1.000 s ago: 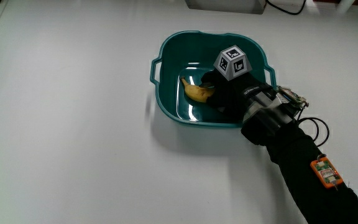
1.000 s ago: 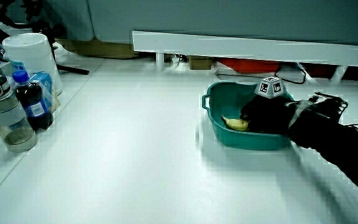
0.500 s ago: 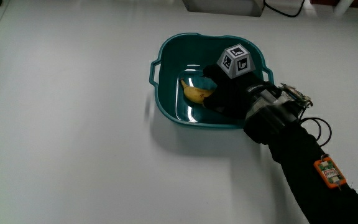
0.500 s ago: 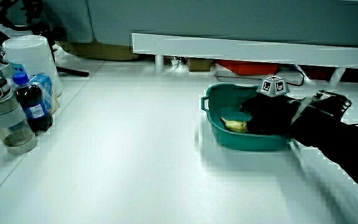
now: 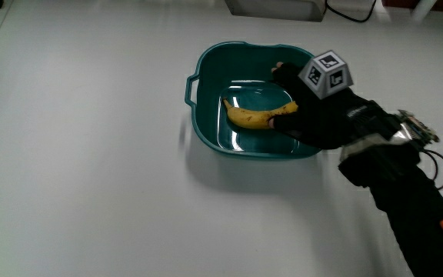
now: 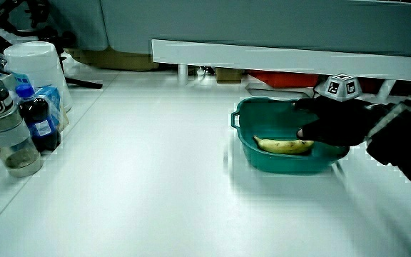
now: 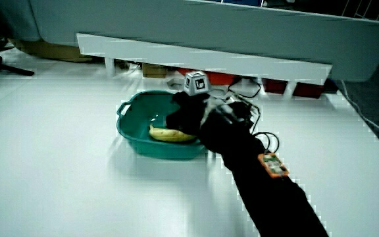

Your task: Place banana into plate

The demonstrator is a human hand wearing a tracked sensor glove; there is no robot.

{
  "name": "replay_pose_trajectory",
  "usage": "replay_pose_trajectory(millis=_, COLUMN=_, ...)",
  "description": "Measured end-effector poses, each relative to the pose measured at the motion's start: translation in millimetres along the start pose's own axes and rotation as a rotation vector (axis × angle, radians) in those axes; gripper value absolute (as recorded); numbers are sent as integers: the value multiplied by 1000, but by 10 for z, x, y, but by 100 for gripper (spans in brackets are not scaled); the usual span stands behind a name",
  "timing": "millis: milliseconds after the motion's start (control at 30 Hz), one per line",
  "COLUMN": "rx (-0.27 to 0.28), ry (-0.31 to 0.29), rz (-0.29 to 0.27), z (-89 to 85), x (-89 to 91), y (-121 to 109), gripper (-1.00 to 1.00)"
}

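Observation:
A yellow banana [image 5: 251, 117] lies on the floor of a teal basin [image 5: 198, 92] with small handles. The gloved hand [image 5: 286, 92] hovers over the basin's rim, just above the banana's end, with the patterned cube [image 5: 327, 74] on its back. Its fingers are spread and hold nothing. Both side views show the banana [image 6: 284, 145] [image 7: 166, 134] resting in the basin [image 6: 262, 162] [image 7: 143, 146], with the hand [image 6: 302, 119] [image 7: 181, 113] raised a little above it. The forearm reaches in from the person's side.
In a side view, several bottles [image 6: 36, 118] and a white tub [image 6: 38, 61] stand at the table's edge. A low white partition [image 6: 284, 53] runs along the table, with cables [image 7: 258, 125] near the basin. A pale box [image 5: 279, 6] sits farther from the person than the basin.
The hand has let go of the banana, opened and drawn back over the basin's rim. The banana now lies uncovered on the basin floor.

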Motion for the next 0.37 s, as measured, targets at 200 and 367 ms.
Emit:
replay_pose_trajectory(millis=200, rx=19, ry=-42, rz=-60, z=-92, x=248, y=-251, gripper=-100)
replay_pose_trajectory(millis=367, rx=45, ry=-24, rz=-46, z=-130, x=402, y=-537, gripper=-100)
